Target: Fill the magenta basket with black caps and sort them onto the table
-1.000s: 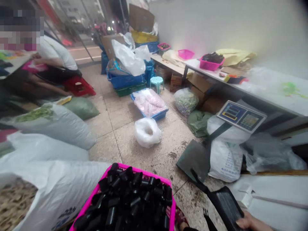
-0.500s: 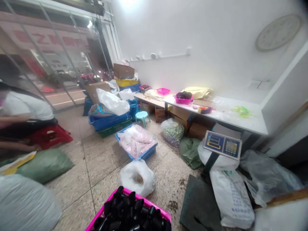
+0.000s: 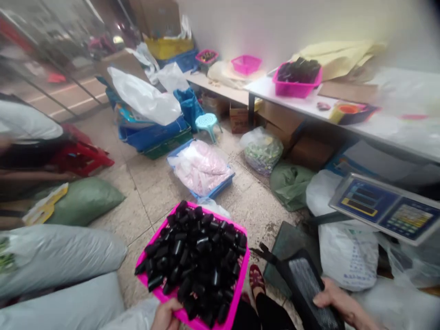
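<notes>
Here I am, on my feet, with the pink basket out in front of my legs, heaped with short black pieces, and what a pile it is! My left hand has the near edge, thumb hooked over the rim and fingers bent around it; how far they reach underneath, I cannot tell. Over on the other side, my right hand is closed on a black mesh pouch, thumb pressed to the mesh, its strap poking forward towards the basket. So both hands are taken, nothing is free! I'd call this the carrying step: the load looks lifted clear of the floor, and only one hand shows on it. Just beside the pouch stands the floor scale, its dark platform low down and its display raised at right. Ahead, a blue crate of pink bags sits on the tiles just beyond the basket's far rim. Any move from here calls, I reckon, for a level basket and a firm left grip, since those pieces lie loose right up to the rim, and a tilt could tip some out beside my shoe.
</notes>
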Demonstrator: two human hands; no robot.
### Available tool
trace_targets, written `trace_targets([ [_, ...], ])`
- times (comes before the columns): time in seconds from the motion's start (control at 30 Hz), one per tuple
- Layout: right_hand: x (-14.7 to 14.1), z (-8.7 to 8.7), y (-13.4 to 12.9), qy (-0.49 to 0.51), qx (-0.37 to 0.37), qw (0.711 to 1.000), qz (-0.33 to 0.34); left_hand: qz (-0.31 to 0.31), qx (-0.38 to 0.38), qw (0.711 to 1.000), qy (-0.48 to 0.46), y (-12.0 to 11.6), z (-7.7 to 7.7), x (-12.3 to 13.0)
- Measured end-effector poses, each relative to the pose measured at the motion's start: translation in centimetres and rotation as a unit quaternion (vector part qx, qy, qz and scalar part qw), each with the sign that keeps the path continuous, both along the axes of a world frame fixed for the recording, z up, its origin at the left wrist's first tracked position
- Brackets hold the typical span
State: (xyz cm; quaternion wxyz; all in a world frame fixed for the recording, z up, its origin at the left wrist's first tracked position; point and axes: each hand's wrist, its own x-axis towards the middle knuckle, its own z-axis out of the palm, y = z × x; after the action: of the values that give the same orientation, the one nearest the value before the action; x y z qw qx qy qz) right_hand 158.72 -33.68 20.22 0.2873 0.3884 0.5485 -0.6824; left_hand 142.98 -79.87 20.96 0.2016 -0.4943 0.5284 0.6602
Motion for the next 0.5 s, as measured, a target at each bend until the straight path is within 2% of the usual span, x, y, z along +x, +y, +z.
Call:
trace_targets([
  [0.1, -5.2, 0.1, 0.9, 0.01, -0.064, 0.998, -0.017, 0.006, 0.038, 0.999, 0.015, 0.8, -1.2, -4.7],
  [0.23, -10.9, 0.7, 2.4, 0.008, -0.07, 0.998, -0.001, 0.01, 0.057, 0.997, 0.053, 2.6, -1.5, -11.5],
  [0.33, -14.0, 1.3, 3.6, 0.005, -0.038, 0.999, -0.005, 0.03, 0.053, 0.996, 0.062, 4.1, -1.6, -16.3],
  [0.5, -19.3, 2.2, 6.5, -0.04, 0.059, 0.995, -0.075, 0.046, 0.07, 0.994, 0.065, 6.8, -1.8, -23.9],
])
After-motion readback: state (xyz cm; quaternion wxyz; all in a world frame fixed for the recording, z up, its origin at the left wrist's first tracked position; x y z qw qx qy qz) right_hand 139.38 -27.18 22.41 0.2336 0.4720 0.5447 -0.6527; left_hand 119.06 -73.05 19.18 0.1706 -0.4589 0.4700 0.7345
